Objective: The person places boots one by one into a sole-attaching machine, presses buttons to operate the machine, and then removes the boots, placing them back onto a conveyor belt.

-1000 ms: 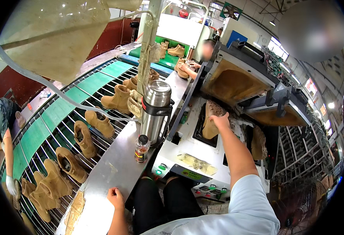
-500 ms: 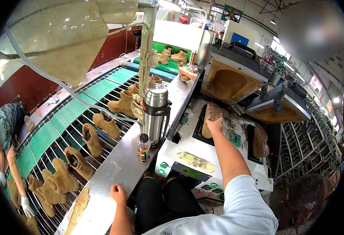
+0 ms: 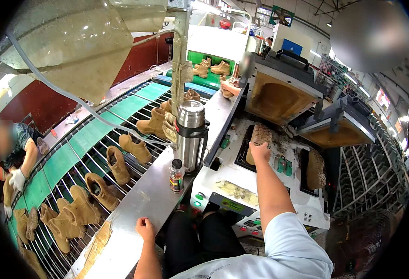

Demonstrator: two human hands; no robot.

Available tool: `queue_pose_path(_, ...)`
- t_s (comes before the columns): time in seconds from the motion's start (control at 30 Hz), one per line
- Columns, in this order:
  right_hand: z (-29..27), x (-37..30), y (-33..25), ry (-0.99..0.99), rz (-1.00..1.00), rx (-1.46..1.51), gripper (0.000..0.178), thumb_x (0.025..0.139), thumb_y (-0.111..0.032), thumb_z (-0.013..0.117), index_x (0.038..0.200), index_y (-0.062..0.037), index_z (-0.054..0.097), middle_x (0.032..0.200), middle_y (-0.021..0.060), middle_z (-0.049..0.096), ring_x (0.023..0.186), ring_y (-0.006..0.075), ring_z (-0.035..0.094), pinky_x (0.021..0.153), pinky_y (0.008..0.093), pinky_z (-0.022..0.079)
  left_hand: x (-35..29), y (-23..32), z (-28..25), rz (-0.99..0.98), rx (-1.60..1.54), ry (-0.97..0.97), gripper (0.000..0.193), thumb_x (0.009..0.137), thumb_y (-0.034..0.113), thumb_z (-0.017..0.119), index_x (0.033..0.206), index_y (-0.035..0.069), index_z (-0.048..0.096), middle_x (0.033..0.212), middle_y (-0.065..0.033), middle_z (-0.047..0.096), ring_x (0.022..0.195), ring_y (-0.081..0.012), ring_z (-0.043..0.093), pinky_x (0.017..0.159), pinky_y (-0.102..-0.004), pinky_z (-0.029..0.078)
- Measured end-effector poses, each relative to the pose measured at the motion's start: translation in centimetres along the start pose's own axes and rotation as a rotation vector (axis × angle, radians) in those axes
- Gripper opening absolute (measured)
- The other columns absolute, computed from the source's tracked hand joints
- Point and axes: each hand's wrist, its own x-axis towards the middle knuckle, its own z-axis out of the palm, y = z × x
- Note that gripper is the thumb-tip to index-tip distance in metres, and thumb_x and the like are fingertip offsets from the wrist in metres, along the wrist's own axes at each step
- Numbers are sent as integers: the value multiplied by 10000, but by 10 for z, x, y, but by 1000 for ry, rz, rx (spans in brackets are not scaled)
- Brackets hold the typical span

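Bright, even overhead light; glare streaks the steel desk (image 3: 139, 204) and flask (image 3: 189, 135). Fisheye bends edges, black corners, blurred blob upper right.

A: Where does the view sit?

B: On the person's head, looking steeply down and forward over the steel bench (image 3: 144, 204), close to it.

A: How wide?

B: Fisheye; the conveyor (image 3: 74, 153) bends left, the press (image 3: 279, 153) right.
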Motion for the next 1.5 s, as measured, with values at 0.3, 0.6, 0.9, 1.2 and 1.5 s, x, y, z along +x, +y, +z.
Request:
queue_pose_path(0.3,-3,-3,16,-90,-267,-258,986,664,-406,780,1443,-118,248,1507,174,129,1276,392,369,949,449,471,-2,11,-2,0,-21,0,92,791,61,559,736,1,600,583,-43,556,520,-112,501,510,-271,416)
queue_pose_path(0.6,6,-6,22,18,-355,-294,954,691,-484,747,1455,-186,259,1517,122,177,1289,384,375,985,431,446,-5,14,4,-1,-15,-13,100,790,63,543,734,-1,596,572,-41,548,511,-116,507,505,-273,415)
queue_pose_path(0.9,-34,23,116,192,-599,227,513,857,-365,613,1270,-81,504,1357,140,442,1223,311,458,982,410,411,4,10,11,-159,-159,-119,113,815,78,528,863,4,599,691,-47,573,608,-131,537,556,-267,427)
queue_pose_path(1.2,-132,60,286,628,-471,225,307,765,-148,663,1046,-67,569,1072,152,568,1018,351,532,845,416,450,-84,108,120,-443,-480,-570,563,959,316,424,1422,22,295,1464,-118,308,1352,-250,274,1070,-400,262)
queue_pose_path(1.5,-205,113,266,262,-91,-167,969,606,-436,783,1406,-149,317,1340,210,430,1221,396,427,977,462,395,-85,135,116,-574,-459,-827,519,952,322,408,1346,-10,347,1329,-179,443,1234,-351,432,1034,-449,338)
